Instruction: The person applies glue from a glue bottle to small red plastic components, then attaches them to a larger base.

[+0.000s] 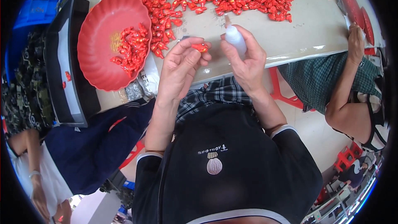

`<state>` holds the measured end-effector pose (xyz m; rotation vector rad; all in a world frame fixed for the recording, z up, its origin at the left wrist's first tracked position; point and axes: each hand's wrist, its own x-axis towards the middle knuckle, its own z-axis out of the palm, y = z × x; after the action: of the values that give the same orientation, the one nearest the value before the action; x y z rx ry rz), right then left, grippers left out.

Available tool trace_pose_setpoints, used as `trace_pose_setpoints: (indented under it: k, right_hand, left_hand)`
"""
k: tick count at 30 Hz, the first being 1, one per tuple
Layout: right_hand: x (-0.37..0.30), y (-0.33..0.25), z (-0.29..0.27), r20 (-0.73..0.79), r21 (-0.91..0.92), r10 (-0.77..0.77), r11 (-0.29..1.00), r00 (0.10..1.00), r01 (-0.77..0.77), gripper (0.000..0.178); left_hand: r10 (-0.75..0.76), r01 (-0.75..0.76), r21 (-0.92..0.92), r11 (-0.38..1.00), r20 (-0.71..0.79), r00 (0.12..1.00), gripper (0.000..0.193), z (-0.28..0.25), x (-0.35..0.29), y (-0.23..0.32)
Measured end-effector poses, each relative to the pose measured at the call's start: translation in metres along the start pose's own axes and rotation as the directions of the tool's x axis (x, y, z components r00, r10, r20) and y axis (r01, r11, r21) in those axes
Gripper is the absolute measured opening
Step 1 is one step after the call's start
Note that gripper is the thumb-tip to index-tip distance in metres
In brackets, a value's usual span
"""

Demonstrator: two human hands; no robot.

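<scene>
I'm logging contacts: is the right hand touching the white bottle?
Touching: the head view shows the right hand gripping the white bottle between thumb and fingers.

Worn on the head over there, the left fisheye camera peers down, close over shirt (pixel 244 141), left hand (pixel 179 66), right hand (pixel 248 62) and worktop (pixel 309 29).

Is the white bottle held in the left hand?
No, the right hand holds the bottle; the left hand holds a red piece.
</scene>
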<state>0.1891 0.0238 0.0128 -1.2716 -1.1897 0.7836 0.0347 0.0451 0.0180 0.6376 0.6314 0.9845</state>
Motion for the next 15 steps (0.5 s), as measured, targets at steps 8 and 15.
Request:
trace_pose_setpoints:
  k: [8,15]
  right_hand:
    - [-0.01,-0.014,0.021,0.045,-0.036,-0.123,0.992,0.991,0.124,0.03]
    - [-0.023,-0.032,-0.011,0.098,-0.109,-0.086,0.989,0.991,0.097,0.034]
  left_hand:
    - [0.092,-0.074,-0.271,0.96,0.053,0.994,0.03,-0.014,-0.014,-0.018]
    - [0.002,-0.012,-0.311,0.95,-0.034,0.999,0.027,-0.023,-0.026,-0.011]
